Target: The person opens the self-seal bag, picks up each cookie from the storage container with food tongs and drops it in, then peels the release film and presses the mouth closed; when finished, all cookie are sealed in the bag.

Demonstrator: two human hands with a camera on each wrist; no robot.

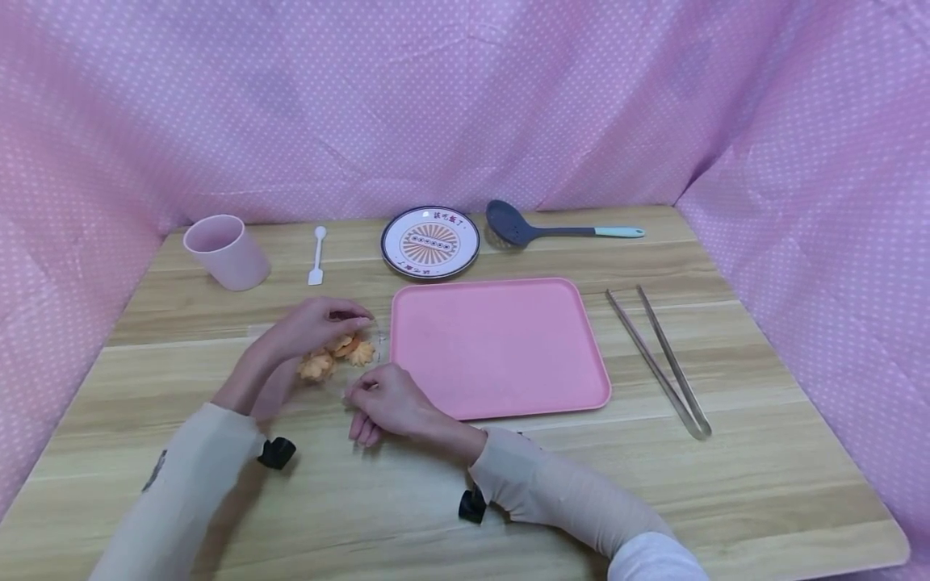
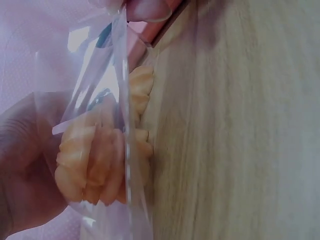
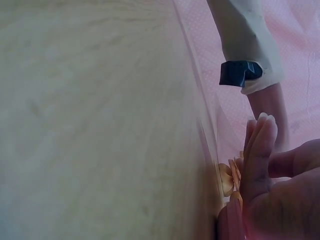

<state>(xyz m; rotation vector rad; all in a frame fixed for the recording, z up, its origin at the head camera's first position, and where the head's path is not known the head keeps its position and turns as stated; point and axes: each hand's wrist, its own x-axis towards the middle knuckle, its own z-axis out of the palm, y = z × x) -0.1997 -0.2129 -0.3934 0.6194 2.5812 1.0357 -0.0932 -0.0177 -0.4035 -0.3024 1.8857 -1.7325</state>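
A clear plastic bag [image 2: 100,75] holds several orange, ridged shell-shaped cookies [image 1: 317,365], left of the pink tray. At the bag's far side my left hand [image 1: 316,323] reaches over the cookies, thumb and fingers pinching the film near its upper right corner. My right hand [image 1: 392,399] pinches the near edge of the film between thumb and forefinger, its other fingers stretched out. Through the film, the left wrist view shows part of the left hand behind the cookies. The right wrist view has the right hand's fingers [image 3: 260,160] overlapping the cookies.
A pink tray [image 1: 501,347] lies to the right, with metal tongs [image 1: 664,367] beyond it. Along the back are a pink cup [image 1: 232,254], a small white spatula [image 1: 317,257], a patterned plate [image 1: 430,242] and a slotted spoon [image 1: 512,226]. Pink dotted curtains [image 1: 436,97] surround the wooden table.
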